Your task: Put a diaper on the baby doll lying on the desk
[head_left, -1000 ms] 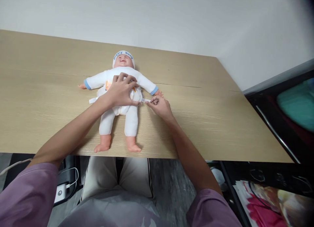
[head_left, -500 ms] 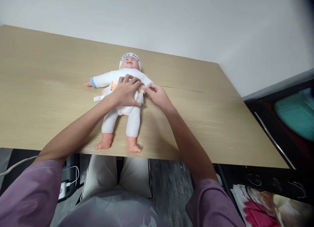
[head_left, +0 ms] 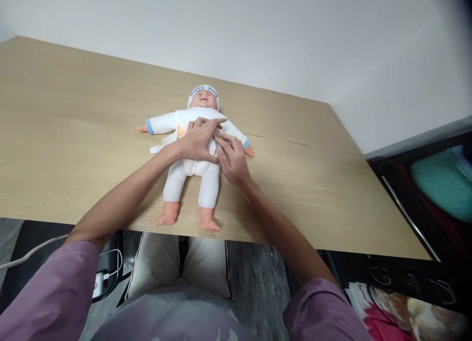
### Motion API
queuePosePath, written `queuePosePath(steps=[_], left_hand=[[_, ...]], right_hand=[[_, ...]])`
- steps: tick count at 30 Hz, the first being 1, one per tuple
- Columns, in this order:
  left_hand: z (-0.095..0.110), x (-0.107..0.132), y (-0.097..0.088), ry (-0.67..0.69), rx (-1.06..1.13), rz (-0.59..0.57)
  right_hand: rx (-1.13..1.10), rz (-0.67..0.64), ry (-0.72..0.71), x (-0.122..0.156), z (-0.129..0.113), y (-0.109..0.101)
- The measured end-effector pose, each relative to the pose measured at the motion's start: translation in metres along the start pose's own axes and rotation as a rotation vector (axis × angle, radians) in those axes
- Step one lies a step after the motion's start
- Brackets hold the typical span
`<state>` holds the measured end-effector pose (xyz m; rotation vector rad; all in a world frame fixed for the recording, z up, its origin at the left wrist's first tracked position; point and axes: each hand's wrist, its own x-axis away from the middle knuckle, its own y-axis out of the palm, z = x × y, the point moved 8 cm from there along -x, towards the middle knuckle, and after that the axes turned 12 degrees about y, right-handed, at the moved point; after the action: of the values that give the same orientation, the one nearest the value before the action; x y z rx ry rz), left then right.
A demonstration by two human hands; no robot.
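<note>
A baby doll (head_left: 173, 179) in a white suit and a cap lies on its back on the wooden table (head_left: 66, 149), feet toward me. My left hand (head_left: 197, 140) lies on the doll's belly with its fingers spread flat over a white diaper. My right hand (head_left: 231, 158) presses on the doll's right hip beside it, fingers bent against the diaper's side. A white diaper tab (head_left: 155, 149) sticks out on the table at the doll's left side.
A white wall rises behind the table. A dark shelf unit (head_left: 424, 203) with a teal thing stands at the right. Cables and a white charger (head_left: 98, 281) lie on the floor under the table's left part. My lap sits below the front edge.
My right hand, which pinched a diaper tab out to the doll's right, has brought it in onto the doll's hip. My left hand stayed on the belly. The view shifted slightly.
</note>
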<state>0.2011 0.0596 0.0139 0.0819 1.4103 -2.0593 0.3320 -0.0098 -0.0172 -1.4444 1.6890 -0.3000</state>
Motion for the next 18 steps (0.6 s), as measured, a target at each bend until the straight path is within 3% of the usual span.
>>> queuePosePath(steps=[2, 4, 7, 9, 12, 18], left_hand=[[-0.004, 0.012, -0.018, 0.032, 0.135, 0.137], [-0.021, 0.036, -0.039, -0.014, 0.199, 0.35], [-0.062, 0.089, -0.055, -0.253, 0.113, 0.559], [-0.085, 0.122, -0.053, -0.429, 0.001, 0.513], [-0.101, 0.152, -0.044, -0.564, -0.16, 0.321], [-0.107, 0.162, -0.039, -0.641, -0.195, 0.087]], right_hand=[[0.059, -0.015, -0.018, -0.001, -0.002, -0.003], [0.092, 0.017, -0.04, -0.01, -0.009, -0.011], [0.039, 0.076, -0.089, -0.033, -0.027, -0.021], [-0.01, 0.045, -0.117, -0.049, -0.04, -0.015], [-0.033, -0.055, -0.13, -0.067, -0.054, 0.007], [-0.005, -0.208, -0.002, -0.077, -0.054, 0.042]])
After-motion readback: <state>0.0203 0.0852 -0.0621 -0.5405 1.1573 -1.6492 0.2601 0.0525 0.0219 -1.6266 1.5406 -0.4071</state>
